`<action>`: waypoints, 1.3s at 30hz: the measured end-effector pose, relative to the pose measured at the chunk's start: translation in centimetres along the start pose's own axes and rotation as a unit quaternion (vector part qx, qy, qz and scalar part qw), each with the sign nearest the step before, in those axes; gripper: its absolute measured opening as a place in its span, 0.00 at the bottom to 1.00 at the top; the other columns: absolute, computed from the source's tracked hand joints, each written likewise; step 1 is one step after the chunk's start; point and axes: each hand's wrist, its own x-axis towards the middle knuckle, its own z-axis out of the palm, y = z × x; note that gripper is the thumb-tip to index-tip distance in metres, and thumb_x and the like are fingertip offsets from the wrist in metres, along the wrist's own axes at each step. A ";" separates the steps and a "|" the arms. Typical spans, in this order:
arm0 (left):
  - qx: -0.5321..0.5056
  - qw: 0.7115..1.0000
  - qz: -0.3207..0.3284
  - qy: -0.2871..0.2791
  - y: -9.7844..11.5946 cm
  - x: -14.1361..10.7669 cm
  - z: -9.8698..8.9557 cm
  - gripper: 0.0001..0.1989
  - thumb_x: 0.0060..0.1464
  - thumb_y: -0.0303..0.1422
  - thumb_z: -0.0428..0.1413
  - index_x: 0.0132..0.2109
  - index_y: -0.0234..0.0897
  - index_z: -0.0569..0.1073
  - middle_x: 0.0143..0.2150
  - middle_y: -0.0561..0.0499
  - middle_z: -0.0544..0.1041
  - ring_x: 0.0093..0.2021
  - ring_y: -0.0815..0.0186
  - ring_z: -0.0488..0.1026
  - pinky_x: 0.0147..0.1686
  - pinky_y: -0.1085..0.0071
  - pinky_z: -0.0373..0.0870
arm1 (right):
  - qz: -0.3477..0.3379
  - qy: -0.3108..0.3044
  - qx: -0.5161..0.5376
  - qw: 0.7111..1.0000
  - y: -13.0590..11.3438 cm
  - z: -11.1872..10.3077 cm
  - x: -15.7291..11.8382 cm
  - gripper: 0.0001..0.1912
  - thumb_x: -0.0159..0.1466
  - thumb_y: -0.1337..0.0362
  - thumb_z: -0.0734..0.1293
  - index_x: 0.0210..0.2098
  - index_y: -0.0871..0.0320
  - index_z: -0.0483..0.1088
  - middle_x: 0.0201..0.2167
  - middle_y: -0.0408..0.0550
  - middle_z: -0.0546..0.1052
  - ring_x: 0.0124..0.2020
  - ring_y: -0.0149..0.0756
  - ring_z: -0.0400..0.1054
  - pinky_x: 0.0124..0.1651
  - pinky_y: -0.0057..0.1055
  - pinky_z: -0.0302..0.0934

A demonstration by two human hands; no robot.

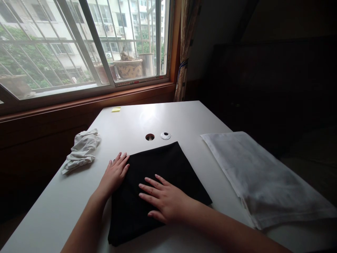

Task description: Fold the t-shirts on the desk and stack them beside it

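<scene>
A folded black cloth (155, 161) lies flat on the white table in front of me, its corners turned slightly askew to the table edges. At its upper left edge rests my left hand (116, 172), palm down, with the fingertips on the fabric. My right hand (164, 198) lies flat near the middle of the cloth, fingers spread and pointing left. Neither hand grips anything. What kind of garment or fabric the black cloth is, I cannot tell.
On the white table (181, 119) are a crumpled white cloth (83, 151) at the left edge, a whitish translucent bag or sheet (252, 175) at the right, a yellow sticky note (116, 109), a cable hole (150, 137) and its round cover (165, 135). A barred window stands behind.
</scene>
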 end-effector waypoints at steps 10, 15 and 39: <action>-0.043 0.999 -0.019 0.016 -3.5 0.2 0.4 0.27 0.71 0.43 0.42 0.72 0.45 0.61 0.74 0.44 0.60 0.75 0.50 0.54 0.69 0.39 0.51 | -0.123 0.038 0.143 0.981 -2.5 0.3 -0.7 0.22 0.74 0.58 0.60 0.65 0.56 0.68 0.60 0.46 0.77 0.62 0.32 0.69 0.65 0.29 0.60; -0.086 0.996 -0.002 0.032 -3.8 0.0 0.2 0.26 0.70 0.43 0.45 0.70 0.46 0.63 0.72 0.46 0.64 0.74 0.53 0.56 0.71 0.43 0.51 | 0.012 0.103 0.048 0.993 -2.1 0.2 2.4 0.28 0.76 0.53 0.57 0.71 0.59 0.59 0.70 0.54 0.65 0.70 0.41 0.59 0.72 0.41 0.53; -0.128 0.991 0.012 0.027 -4.2 0.2 -0.5 0.27 0.68 0.46 0.47 0.68 0.42 0.66 0.70 0.45 0.67 0.73 0.54 0.58 0.72 0.49 0.53 | 0.095 0.016 0.051 0.994 -2.2 -0.7 -1.1 0.36 0.75 0.43 0.55 0.75 0.55 0.50 0.76 0.50 0.48 0.77 0.44 0.37 0.77 0.48 0.35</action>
